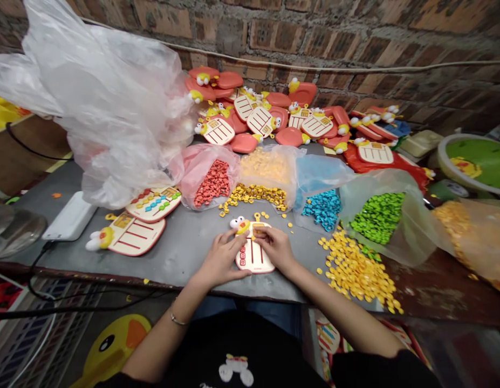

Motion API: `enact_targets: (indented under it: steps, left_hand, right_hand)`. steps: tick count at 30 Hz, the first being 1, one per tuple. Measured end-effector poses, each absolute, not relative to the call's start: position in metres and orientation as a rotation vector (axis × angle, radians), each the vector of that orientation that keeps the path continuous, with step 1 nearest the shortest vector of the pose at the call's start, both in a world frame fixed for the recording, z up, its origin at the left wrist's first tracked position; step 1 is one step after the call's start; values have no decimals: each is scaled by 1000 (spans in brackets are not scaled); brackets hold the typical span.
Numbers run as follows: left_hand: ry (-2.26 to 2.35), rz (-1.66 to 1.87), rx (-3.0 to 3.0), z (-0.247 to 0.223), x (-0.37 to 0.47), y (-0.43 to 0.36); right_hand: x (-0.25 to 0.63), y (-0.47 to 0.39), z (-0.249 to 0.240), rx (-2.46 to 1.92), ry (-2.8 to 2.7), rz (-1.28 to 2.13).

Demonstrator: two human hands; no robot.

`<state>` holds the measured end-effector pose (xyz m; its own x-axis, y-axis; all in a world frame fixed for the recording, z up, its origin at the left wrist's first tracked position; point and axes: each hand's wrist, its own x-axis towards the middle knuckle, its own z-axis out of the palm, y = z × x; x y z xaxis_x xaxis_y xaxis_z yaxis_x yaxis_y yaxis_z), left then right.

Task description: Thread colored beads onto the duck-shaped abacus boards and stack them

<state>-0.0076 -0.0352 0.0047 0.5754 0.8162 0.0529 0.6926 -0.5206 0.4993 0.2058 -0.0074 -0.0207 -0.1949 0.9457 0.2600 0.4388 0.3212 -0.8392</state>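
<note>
- We are looking down on a board point(258, 257), which is lying on the grey table point(193, 248) directly before the person, its duck head point(239, 224) facing the far side.
- Red beads point(242, 255) are lining the leftmost slot of this board.
- The left hand point(222, 260) is gripping the board along its left side, the thumb stretching along the near edge.
- The right hand point(279, 249) is reaching over the board's upper right, fingertips drawing together near the slot tops; we are not able to tell whether they are pinching a bead.
- Beyond the board, we are seeing a row of bags: a pink bag point(187, 175) is holding red beads, and its neighbours are holding yellow, blue point(321, 207) and green beads point(377, 215).
- To the right, a yellow pile point(361, 267) is spreading loose over the table.
- To the left, an upper board point(152, 203) with coloured rows is overlapping a lower board point(133, 234), beside a white box point(69, 215).
- Behind the bags, stacked boards point(219, 132) are leaning and lying near the brick wall point(314, 27).
</note>
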Motion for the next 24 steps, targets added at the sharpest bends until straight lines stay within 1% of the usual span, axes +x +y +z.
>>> enact_targets:
  steps: [3,7,9,12,14,16,18,21,24]
  left_hand:
    - [1204,394,2395,4,-9,-35]
    - [1226,404,2386,3,-9,-36]
    - [1232,399,2390,3,-8,-36]
    - [1227,404,2402,4,-7,-36]
    - [1221,419,2413,5,-7,-37]
    - [1212,422,2434,7,-8,-37]
    - [1203,400,2469,9,-8,-38]
    - [1194,344,2529,10,-7,-40]
    - [1196,318,2561,9,-5,-41]
  right_hand:
    - [198,-7,-19,-1173,-1869,729]
    - [201,2,-9,-1019,-2047,791]
    - [208,7,-1,-946,-2125,902]
    - [217,18,12,-821,-2241,1244]
    - [216,30,20,-851,-2227,1354]
    - [203,48,26,-976,-2181,1208]
    - [178,67,27,-1087,-2203,930]
    - [131,92,22,-1172,-2441,598]
    - [101,105,18,-1198,-2604,475]
